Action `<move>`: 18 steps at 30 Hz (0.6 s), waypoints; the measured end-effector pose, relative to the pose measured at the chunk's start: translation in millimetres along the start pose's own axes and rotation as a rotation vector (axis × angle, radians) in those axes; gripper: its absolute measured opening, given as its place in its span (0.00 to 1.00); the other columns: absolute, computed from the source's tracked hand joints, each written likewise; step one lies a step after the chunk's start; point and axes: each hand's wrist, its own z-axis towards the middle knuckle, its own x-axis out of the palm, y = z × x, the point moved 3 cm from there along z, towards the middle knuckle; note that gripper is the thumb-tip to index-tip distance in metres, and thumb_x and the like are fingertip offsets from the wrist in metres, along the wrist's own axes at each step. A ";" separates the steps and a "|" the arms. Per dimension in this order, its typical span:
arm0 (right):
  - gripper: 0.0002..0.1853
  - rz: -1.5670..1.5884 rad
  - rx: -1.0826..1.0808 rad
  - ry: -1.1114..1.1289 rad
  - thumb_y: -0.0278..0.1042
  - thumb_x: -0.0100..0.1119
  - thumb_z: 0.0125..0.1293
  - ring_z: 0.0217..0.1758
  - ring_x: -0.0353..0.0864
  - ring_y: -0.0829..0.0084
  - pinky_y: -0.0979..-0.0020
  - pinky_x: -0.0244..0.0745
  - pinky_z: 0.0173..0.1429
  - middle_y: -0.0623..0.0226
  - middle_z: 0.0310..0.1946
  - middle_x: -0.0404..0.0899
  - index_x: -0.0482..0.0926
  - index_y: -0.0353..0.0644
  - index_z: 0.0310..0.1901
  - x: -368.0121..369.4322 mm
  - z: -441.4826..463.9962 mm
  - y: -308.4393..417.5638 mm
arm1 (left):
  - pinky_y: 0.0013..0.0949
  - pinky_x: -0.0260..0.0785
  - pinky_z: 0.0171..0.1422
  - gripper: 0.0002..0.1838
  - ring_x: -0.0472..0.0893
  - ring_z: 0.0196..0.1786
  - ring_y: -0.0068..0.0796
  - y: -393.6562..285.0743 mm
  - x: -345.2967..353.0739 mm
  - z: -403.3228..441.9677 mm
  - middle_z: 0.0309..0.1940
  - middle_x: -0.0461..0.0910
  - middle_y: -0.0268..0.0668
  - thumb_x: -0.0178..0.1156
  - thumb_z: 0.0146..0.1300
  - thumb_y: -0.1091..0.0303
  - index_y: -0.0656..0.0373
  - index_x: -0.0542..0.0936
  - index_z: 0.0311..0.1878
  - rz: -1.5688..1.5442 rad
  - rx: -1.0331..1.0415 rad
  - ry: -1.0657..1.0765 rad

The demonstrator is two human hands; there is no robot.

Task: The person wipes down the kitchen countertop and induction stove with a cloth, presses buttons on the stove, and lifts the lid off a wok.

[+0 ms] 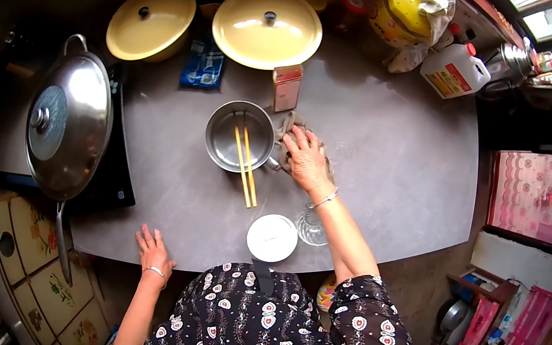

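Observation:
My right hand (307, 162) presses down on a crumpled grey-brown cloth (289, 123), fingers curved over it, just right of a small metal saucepan (214, 147). A pair of yellow chopsticks (246, 176) leans across the pan's near rim. My left hand (154, 252) lies flat at the table's front edge with its fingers spread. Close to my body sits a round white dish or lid (272, 238), and beside it a clear glass dish (311, 226) is partly covered by my right forearm. Behind the cloth stands a small red and pink carton (285, 88).
Two yellow lidded pots (268, 27) and a blue packet (203, 65) are at the back. A lidded wok (69, 129) sits on a black cooktop at left, its handle sticking out forward. A white jug (456, 70) and a yellow container (401, 16) stand back right.

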 end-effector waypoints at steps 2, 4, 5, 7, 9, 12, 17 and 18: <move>0.28 -0.087 0.032 -0.008 0.29 0.55 0.56 0.70 0.55 0.56 0.47 0.61 0.64 0.66 0.67 0.59 0.67 0.50 0.61 5.3 8.9 -2.9 | 0.49 0.55 0.72 0.53 0.41 0.73 0.62 -1.4 -1.9 0.3 0.72 0.33 0.56 0.73 0.46 0.66 0.69 0.50 0.70 0.014 -0.006 -0.002; 0.26 -0.053 0.102 -0.049 0.28 0.50 0.60 0.71 0.53 0.55 0.47 0.61 0.63 0.65 0.68 0.58 0.65 0.46 0.62 6.2 16.5 -18.5 | 0.47 0.52 0.73 0.53 0.42 0.73 0.62 -4.8 -6.3 -1.1 0.72 0.35 0.57 0.73 0.45 0.66 0.71 0.50 0.69 0.019 0.008 -0.007; 0.26 -0.041 0.136 -0.113 0.29 0.50 0.60 0.71 0.53 0.55 0.47 0.61 0.63 0.65 0.68 0.57 0.65 0.46 0.62 9.6 21.4 -31.3 | 0.47 0.52 0.73 0.53 0.43 0.73 0.63 -6.7 -7.9 -1.0 0.72 0.35 0.58 0.73 0.45 0.66 0.71 0.50 0.69 0.023 0.007 -0.004; 0.28 -0.038 0.207 -0.174 0.29 0.53 0.58 0.72 0.52 0.53 0.47 0.62 0.63 0.64 0.68 0.57 0.64 0.43 0.63 11.5 34.5 -52.6 | 0.47 0.51 0.74 0.53 0.43 0.72 0.63 -7.3 -7.9 -1.9 0.72 0.36 0.58 0.74 0.44 0.67 0.72 0.50 0.68 0.026 0.005 -0.004; 0.30 0.009 0.215 -0.213 0.28 0.56 0.56 0.72 0.51 0.52 0.48 0.62 0.63 0.63 0.68 0.58 0.64 0.43 0.63 9.5 52.2 -71.8 | 0.47 0.50 0.74 0.53 0.43 0.72 0.64 -8.5 -7.2 -0.8 0.71 0.36 0.59 0.74 0.43 0.67 0.73 0.50 0.68 0.018 0.010 -0.016; 0.31 0.053 0.198 -0.301 0.29 0.60 0.54 0.72 0.51 0.50 0.51 0.63 0.64 0.60 0.67 0.58 0.65 0.41 0.61 -0.1 86.1 -88.6 | 0.47 0.50 0.74 0.54 0.44 0.72 0.65 -7.6 -5.7 0.8 0.71 0.37 0.61 0.75 0.41 0.67 0.73 0.51 0.67 0.016 0.018 -0.020; 0.31 0.072 0.164 -0.297 0.31 0.62 0.52 0.71 0.52 0.51 0.53 0.64 0.64 0.59 0.67 0.58 0.66 0.42 0.60 -4.3 147.9 -94.5 | 0.48 0.51 0.73 0.55 0.44 0.71 0.66 -6.3 -2.3 1.6 0.70 0.39 0.62 0.76 0.39 0.66 0.74 0.52 0.66 0.037 0.034 -0.047; 0.31 0.076 0.163 -0.274 0.32 0.63 0.51 0.72 0.51 0.51 0.53 0.64 0.64 0.59 0.67 0.58 0.66 0.42 0.59 -7.7 157.0 -97.9 | 0.46 0.51 0.73 0.55 0.45 0.71 0.65 -6.7 -1.6 2.6 0.70 0.38 0.62 0.76 0.38 0.66 0.75 0.51 0.66 0.046 0.030 -0.041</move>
